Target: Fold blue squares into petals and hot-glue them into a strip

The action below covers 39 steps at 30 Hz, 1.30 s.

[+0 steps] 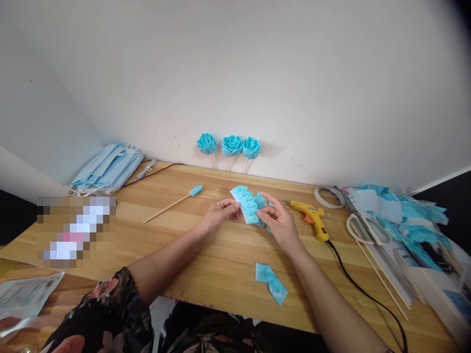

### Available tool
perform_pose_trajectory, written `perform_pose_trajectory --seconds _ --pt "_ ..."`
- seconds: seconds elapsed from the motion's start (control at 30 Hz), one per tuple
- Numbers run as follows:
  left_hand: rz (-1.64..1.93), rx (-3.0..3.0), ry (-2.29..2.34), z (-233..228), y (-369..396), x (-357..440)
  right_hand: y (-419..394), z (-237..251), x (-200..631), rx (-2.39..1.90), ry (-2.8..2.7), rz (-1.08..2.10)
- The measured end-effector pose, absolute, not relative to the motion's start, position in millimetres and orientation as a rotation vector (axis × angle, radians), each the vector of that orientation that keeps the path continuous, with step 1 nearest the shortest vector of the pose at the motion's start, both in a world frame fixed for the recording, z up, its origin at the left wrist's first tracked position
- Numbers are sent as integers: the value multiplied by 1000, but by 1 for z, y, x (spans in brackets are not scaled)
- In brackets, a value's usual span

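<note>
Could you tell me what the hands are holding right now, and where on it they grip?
Both hands hold a folded blue strip above the table. The left hand pinches its left end; the right hand pinches its right, lower end.

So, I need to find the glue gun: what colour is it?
Yellow glue gun with an orange trigger, seen in the head view.

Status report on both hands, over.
Left hand and right hand both pinch the folded blue strip above the table. Glue gun lies right, clear.
</note>
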<state>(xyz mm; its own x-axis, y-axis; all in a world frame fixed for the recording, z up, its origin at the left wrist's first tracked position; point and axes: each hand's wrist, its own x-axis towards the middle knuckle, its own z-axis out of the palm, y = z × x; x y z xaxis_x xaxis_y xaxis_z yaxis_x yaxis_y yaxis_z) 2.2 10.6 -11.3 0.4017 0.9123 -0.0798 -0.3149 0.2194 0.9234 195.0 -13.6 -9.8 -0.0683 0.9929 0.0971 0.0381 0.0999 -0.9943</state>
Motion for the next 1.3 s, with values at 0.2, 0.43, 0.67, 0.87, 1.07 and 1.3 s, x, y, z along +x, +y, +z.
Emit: perform_pose_trajectory --seconds 0.2,0.43,0.67,0.87,1.07,1.3 --pt "932 984 716 -4 9 3 -14 -8 194 -1150 -1338 1150" --pt "920 980 699 -7 9 3 -15 -7 193 -1152 -1355 1145" --pt "900 1038 699 -13 11 3 -15 -6 193 -1189 -1408 1101" --pt "934 1045 721 -17 14 4 -17 -5 196 -1182 -1460 1074" --pt "964 1056 743 -16 13 4 -19 -4 194 -1141 -1470 1076" --pt "934 1010 709 -12 9 2 -16 -9 193 -1138 -1444 1156"
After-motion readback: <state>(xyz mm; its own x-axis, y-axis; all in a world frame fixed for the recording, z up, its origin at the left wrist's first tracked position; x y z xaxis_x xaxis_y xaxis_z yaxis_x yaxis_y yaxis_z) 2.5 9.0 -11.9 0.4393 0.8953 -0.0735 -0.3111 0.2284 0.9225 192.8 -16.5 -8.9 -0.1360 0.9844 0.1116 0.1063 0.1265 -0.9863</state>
